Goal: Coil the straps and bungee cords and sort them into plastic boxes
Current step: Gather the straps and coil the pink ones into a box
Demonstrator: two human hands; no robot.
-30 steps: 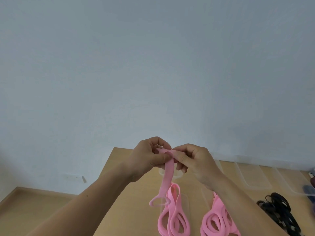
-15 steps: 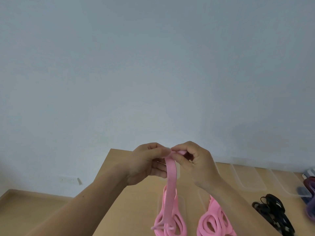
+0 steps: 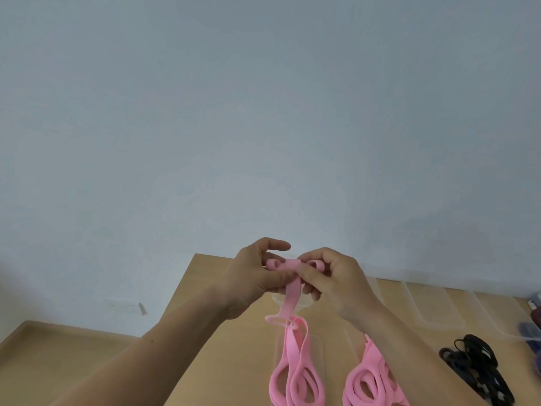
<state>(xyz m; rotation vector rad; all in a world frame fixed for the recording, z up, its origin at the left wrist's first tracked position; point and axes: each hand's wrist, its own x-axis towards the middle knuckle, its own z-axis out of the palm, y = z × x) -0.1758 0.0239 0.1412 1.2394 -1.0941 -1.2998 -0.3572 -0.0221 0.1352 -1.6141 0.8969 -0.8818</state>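
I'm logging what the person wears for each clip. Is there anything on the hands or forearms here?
Nothing shows. The left hand and right hand are bare: no gloves, rings or watch. Both forearms are uncovered to the picture's edge, with no sleeve in view.

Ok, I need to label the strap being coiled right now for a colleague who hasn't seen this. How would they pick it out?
Start at the wooden table against the pale wall. Above its far end, the left hand and right hand meet, pinching a pink strap between them. Unlike the pink straps lying on the table, it hangs in the air, its upper end wound around the fingers.
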